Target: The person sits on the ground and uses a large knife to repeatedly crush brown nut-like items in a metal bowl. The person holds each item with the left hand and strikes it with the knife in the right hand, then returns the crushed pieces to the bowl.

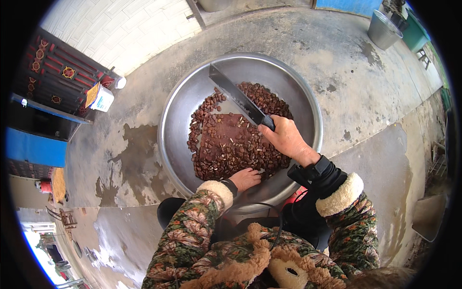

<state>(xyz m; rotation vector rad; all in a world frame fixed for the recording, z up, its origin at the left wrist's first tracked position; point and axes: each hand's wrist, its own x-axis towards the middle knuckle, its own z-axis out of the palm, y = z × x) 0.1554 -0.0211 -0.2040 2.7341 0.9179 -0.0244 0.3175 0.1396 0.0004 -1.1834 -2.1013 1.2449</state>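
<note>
My right hand [288,139] grips the dark handle of a broad, square-ended knife [236,94]. Its long blade slants up and left, above a wide metal basin [177,112]. Inside the basin, a reddish-brown board [236,135] lies under scattered brown nuts or seeds. More of these brown nuts [267,99] are heaped along its far right side, and others spread at its left. A few pale slivers are mixed among them. At the board's near edge, my left hand [246,179] rests against the nuts; whether its fingertips pinch one is hidden.
The basin stands before my knees on a concrete floor [346,86] with wet patches. To the left are a white bucket [103,99] and a dark ornamented gate [54,72]. At the far right stand a metal bucket [384,30] and a green bin [415,32].
</note>
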